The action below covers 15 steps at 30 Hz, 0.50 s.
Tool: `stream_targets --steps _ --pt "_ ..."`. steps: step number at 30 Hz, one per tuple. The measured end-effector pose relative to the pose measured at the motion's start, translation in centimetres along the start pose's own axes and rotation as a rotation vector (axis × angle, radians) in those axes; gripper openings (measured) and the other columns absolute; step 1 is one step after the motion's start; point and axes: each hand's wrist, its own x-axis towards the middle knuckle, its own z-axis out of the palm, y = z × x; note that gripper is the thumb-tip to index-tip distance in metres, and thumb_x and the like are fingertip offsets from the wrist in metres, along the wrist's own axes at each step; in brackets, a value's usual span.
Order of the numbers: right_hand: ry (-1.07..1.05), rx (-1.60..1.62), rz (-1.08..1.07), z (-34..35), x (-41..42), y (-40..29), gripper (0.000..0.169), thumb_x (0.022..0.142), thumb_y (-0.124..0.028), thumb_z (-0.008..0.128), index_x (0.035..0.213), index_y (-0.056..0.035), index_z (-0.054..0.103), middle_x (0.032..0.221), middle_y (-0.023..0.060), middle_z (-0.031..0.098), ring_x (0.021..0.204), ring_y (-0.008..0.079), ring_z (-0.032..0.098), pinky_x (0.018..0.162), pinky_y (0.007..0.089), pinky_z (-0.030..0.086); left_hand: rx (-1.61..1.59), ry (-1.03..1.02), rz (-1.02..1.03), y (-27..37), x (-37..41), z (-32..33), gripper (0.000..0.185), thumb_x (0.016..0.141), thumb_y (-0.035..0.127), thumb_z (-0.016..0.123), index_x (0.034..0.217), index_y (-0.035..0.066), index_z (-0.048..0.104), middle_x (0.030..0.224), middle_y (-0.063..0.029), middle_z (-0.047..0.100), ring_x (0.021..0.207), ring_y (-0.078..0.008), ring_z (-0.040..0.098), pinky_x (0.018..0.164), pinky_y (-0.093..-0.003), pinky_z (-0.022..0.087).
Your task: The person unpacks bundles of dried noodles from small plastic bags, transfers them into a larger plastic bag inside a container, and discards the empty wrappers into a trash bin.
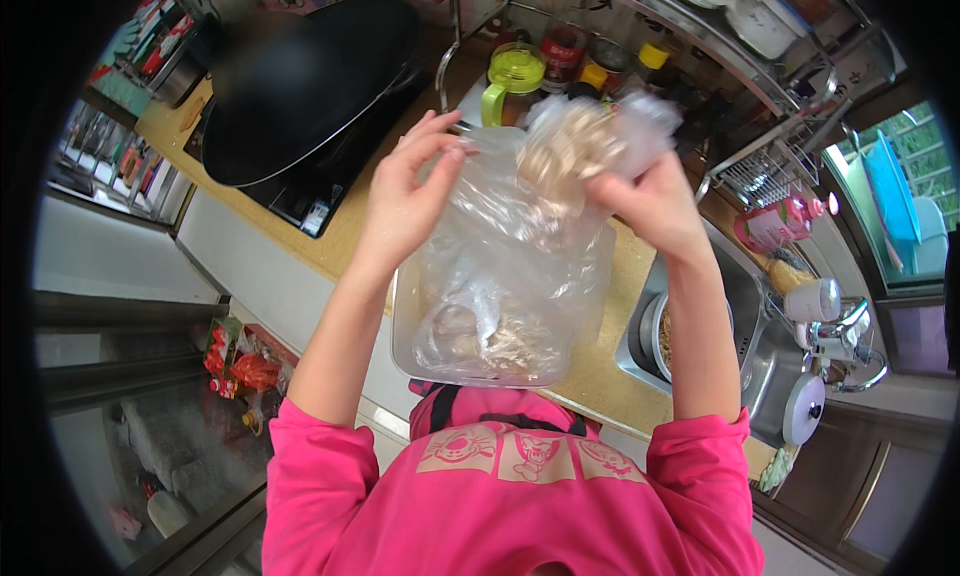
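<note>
My right hand (645, 201) grips a clear plastic bag (574, 145) with pale brown pieces in it, blurred by motion, above the back right of a clear plastic container (403, 328). At the container's back left, my left hand (416, 182) has its fingers bent near the edge of a clear plastic sheet or bag (487, 193); whether the fingertips pinch it is not clear. Inside the container lies another clear bag (487, 336) holding pale food that I cannot identify. The container stands at the counter's front edge, against my body.
A black wok (330, 103) sits on the cooktop (300, 201) at the left. Behind the container stand a green-lidded jug (514, 81) and bottles under a metal rack (637, 6). To the right, a sink (757, 328) holds a metal pot (651, 328); a round lid (804, 409) rests beside the faucet (844, 332).
</note>
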Motion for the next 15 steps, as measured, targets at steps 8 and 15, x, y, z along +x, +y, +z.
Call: stream_targets --steps 8,15 --pt "0.293 0.778 -0.207 -4.6 -3.2 1.6 0.034 0.083 -0.007 0.048 0.116 -0.0002 0.045 0.113 0.0081 0.053 0.105 0.0203 0.05 0.093 0.0374 0.038 -0.541 -0.044 -0.194 1.2 0.5 4.2 0.018 0.092 0.021 0.043 0.102 0.007 0.048 0.089 0.0024 0.054 0.077 -0.0053 0.042 0.074 -0.019 0.035" --pt "0.652 0.67 -0.406 -8.4 -8.2 3.2 0.035 0.085 -0.003 0.048 0.12 -0.003 0.042 0.118 0.0088 0.049 0.112 0.0218 0.044 0.099 0.0414 0.031 0.07 -0.346 0.429 5.7 -0.3 14.3 0.021 0.082 0.011 0.052 0.103 0.008 0.054 0.093 -0.0026 0.052 0.091 -0.0126 0.05 0.077 -0.0256 0.04"
